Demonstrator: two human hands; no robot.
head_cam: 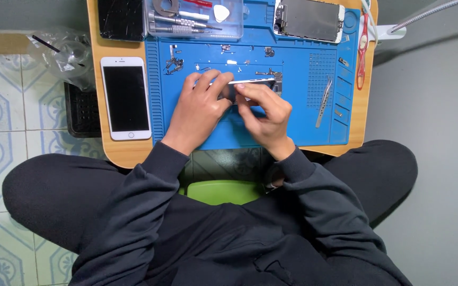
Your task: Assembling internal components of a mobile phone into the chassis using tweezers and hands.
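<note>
Both my hands hold a phone body (255, 82) on edge above the blue work mat (298, 124). My left hand (200, 108) grips its left end, thumb and fingers wrapped around it. My right hand (266, 116) pinches the lower edge near the middle. Only the phone's thin white rim and some inner metal parts show between my fingers. Small screws and brackets (173, 63) lie on the mat just beyond my left hand.
A white phone (126, 98) lies face up left of the mat. A clear tool tray (194, 18), a cracked black screen (120, 18) and a detached display panel (309, 20) sit at the far edge. Tweezers (323, 100) and red pliers (362, 50) lie right.
</note>
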